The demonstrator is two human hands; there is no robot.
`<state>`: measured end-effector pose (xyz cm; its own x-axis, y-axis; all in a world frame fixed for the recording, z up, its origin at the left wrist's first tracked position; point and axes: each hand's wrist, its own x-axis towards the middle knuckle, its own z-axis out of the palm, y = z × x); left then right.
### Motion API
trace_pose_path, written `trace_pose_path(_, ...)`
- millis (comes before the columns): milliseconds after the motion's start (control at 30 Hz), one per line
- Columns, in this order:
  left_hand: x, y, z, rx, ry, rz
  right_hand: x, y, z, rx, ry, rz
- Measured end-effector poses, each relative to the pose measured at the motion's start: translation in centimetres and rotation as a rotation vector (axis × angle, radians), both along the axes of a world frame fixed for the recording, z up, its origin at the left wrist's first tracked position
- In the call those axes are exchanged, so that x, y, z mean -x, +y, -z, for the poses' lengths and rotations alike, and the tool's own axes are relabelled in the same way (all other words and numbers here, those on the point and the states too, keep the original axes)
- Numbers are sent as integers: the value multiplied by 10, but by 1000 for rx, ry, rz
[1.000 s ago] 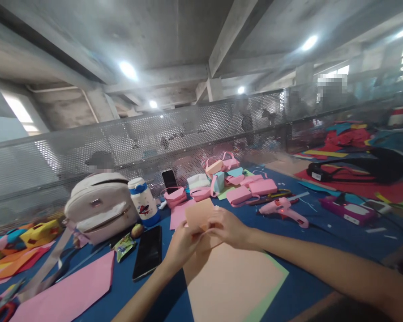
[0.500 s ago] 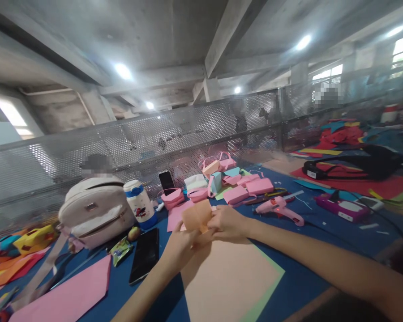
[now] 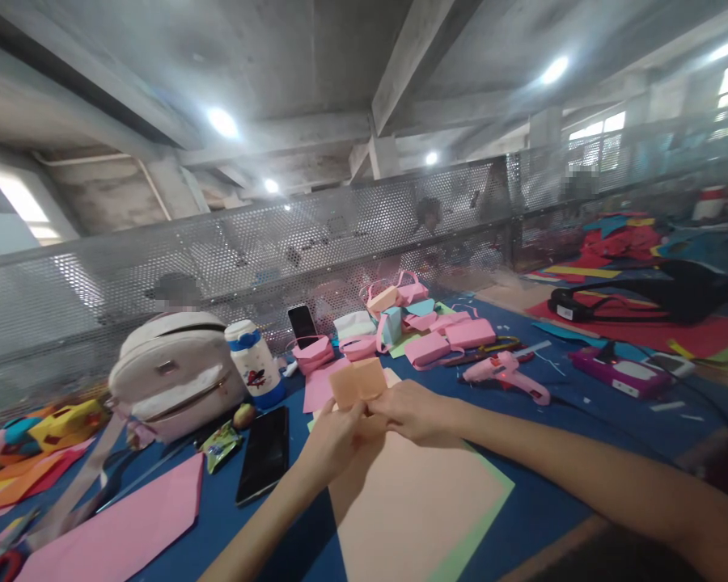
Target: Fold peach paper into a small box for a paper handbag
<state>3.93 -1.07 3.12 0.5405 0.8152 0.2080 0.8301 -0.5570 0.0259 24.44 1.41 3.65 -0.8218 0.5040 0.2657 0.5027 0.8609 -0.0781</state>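
A small folded piece of orange paper (image 3: 357,381) stands creased down its middle between my two hands. My left hand (image 3: 338,432) pinches its lower left part, the fingers closed. From the right, my right hand (image 3: 413,411) grips its lower right edge, thumb and fingertips pressed together near the left hand's fingers. The lower part of the folded paper is hidden behind my fingers. Under both hands lies a stack of large sheets, a peach sheet (image 3: 416,501) on top and a green sheet (image 3: 482,529) showing along its edge.
Pink paper bags (image 3: 428,350) crowd the back of the table. A pink glue gun (image 3: 506,376) lies to the right, near a purple box (image 3: 619,373). Leftward are a black phone (image 3: 264,455), a bottle (image 3: 255,364), a pale backpack (image 3: 173,380), pink sheets (image 3: 118,525) and scissors (image 3: 3,546).
The orange paper has turned slightly and its middle crease now shows as two angled halves. My fingers have drawn closer together beneath it. The view has shifted a little.
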Motion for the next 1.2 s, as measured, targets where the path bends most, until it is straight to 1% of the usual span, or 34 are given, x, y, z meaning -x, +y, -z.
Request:
trace_pose_path(133,-4,-1,0,18,-32,23,3,0,8,31,76,-12)
trace_pose_path(233,-7,-4,1,21,-45,1,6,1,12,59,92,10)
trace_pose_path(333,-10,-4,0,23,-46,-10,8,0,11,76,93,40)
trace_pose_path(467,-12,-1,-2,34,-36,13,9,-1,6,100,56,66)
trace_pose_path(600,-9,-1,-4,29,-36,22,6,3,9,91,74,23)
trace_pose_path(767,-2,1,0,48,-11,45,1,9,16,55,74,-35)
trace_pose_path(867,0,3,2,52,6,43,1,8,14,62,51,-61)
trace_pose_path(967,-1,3,2,50,8,46,1,6,10,74,37,-66)
trace_pose_path(1100,-1,1,-4,39,16,44,-1,6,6,51,16,-26)
trace_pose_path(1200,1,0,-10,41,50,9,-2,9,4,-5,-27,19)
